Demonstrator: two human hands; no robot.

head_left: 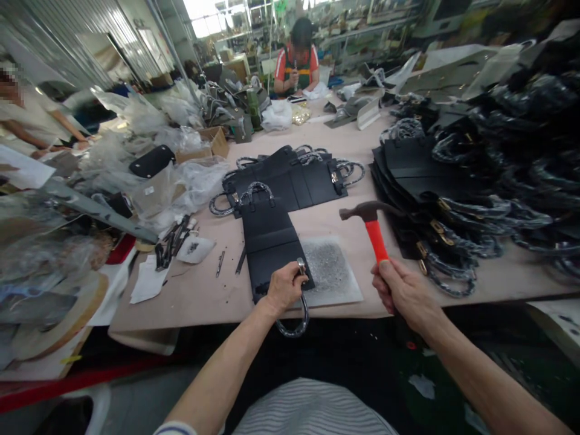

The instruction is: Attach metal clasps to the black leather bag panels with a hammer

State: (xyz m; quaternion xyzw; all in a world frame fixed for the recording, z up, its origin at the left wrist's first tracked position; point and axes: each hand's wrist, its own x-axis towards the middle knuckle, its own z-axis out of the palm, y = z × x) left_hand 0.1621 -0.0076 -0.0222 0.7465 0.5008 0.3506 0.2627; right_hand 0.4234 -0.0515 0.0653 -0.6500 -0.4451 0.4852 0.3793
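Note:
My right hand (pixel 403 290) is closed around the orange-red handle of a claw hammer (pixel 375 232), held up over the table's front with its head to the upper left. Between the fingers of my left hand (pixel 285 285) a short metal punch (pixel 301 264) stands upright, its round silver top showing. Its lower end is hidden by the fingers. Beneath that hand lies a black leather bag panel (pixel 269 235), its corner resting on a speckled pale slab (pixel 333 269). One plastic-wrapped handle (pixel 296 329) of the panel hangs past the table edge.
More black bag panels (pixel 290 178) lie further back. A tall pile of them with wrapped handles (pixel 453 205) fills the right. Small tools (pixel 174 241) and plastic bags (pixel 181 181) are on the left. A person (pixel 299 63) sits across the table; another (pixel 36 115) is at far left.

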